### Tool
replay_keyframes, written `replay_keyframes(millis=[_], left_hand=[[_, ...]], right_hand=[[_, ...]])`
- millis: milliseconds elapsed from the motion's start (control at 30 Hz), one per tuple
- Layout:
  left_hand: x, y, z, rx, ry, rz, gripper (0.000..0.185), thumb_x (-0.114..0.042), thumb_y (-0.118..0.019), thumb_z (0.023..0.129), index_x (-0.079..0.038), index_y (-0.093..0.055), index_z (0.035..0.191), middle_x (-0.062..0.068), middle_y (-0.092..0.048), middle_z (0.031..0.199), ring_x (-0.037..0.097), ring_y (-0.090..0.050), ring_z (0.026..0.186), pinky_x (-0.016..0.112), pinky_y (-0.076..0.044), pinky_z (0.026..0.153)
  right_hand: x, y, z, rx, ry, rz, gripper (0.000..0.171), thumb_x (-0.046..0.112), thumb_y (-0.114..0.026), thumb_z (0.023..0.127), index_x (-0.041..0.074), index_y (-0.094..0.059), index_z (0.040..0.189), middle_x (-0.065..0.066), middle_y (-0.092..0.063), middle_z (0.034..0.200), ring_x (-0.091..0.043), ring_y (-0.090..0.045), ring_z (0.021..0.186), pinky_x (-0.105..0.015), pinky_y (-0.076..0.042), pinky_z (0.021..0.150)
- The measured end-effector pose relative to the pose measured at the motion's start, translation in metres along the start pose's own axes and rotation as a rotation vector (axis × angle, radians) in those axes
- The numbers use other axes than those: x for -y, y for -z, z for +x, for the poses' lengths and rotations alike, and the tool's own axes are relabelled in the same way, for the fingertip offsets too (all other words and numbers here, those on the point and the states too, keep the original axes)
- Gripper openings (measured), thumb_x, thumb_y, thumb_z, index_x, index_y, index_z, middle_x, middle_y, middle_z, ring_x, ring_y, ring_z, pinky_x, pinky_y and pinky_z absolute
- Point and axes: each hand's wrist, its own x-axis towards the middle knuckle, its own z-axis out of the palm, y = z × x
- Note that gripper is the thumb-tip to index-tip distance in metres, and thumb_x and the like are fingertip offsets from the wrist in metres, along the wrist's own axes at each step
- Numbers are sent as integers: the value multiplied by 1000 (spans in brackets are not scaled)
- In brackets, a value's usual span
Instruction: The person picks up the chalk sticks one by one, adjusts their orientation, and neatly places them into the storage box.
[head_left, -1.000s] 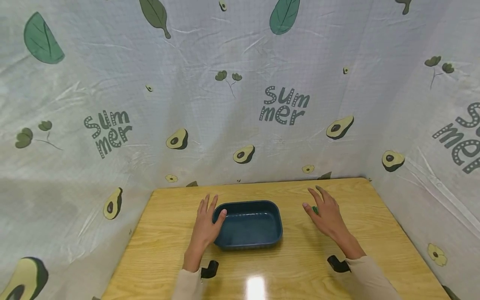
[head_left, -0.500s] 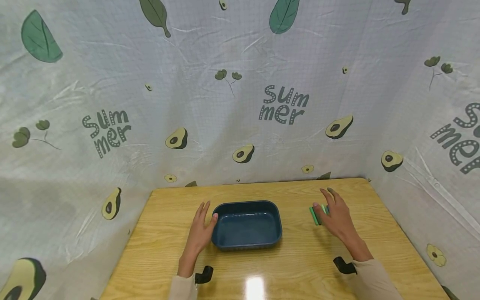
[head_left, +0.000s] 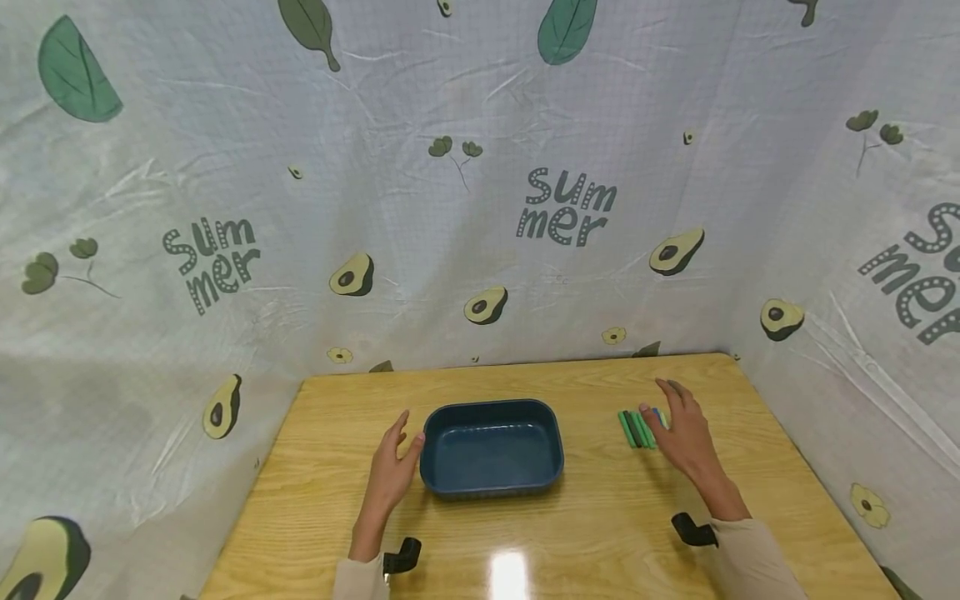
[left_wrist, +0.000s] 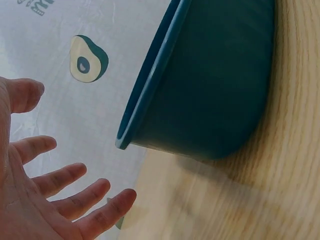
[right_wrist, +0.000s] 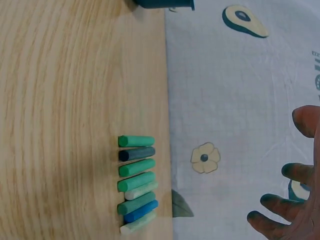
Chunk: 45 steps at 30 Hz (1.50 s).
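A dark blue-green rectangular dish stands mid-table with bare insides. Beside its left wall my left hand hovers, fingers spread and holding nothing; the left wrist view shows a gap between those fingers and the dish wall. To the right of the dish lies a row of chalk pastel sticks, partly covered by my right hand in the head view. That hand is raised with relaxed fingers and nothing in it. Seen from the right wrist, the sticks are green, dark, blue and pale, side by side; the fingertips look stained.
The light wooden table ends at a patterned white cloth that hangs behind it and along both sides. Black wrist mounts sit at both sleeves.
My right hand has drawn to the right, uncovering more of the pastel row. My left hand has moved left, from over the dish's rim to outside it. The dish stays put.
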Motion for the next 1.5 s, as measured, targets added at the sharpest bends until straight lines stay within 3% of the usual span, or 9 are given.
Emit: replay_keyframes(millis=[400, 733, 1133, 1500], left_hand=[[9, -1, -3, 25, 86, -89, 61, -27, -58, 99, -16, -33, 154, 22, -42, 150, 42, -49, 132, 54, -48, 100], [12, -3, -5, 30, 138, -188, 57, -13, -64, 95, -5, -43, 147, 24, -53, 140, 40, -55, 126, 40, -56, 91], [20, -7, -2, 33, 148, -270, 56, 1, -64, 90, -2, -47, 144, 23, -58, 133, 39, -58, 120, 26, -57, 82], [21, -8, -2, 41, 149, -264, 55, 2, -65, 88, -1, -51, 141, 23, -61, 129, 37, -60, 118, 16, -52, 79]], right_hand=[[-16, 2, -5, 16, -106, 59, 65, 37, -52, 101, 1, -32, 151, -34, -31, 150, -57, -34, 131, -72, -32, 97], [-25, -6, -15, 8, -215, 98, 68, 36, -54, 100, -3, -30, 150, -34, -39, 146, -52, -40, 130, -68, -39, 96], [-35, -11, -22, -5, -341, 164, 64, 33, -56, 99, 1, -32, 150, -31, -46, 143, -48, -45, 129, -63, -42, 97], [-41, -15, -26, -26, -421, 171, 61, 27, -58, 99, 2, -35, 149, -30, -50, 140, -48, -49, 126, -61, -41, 101]])
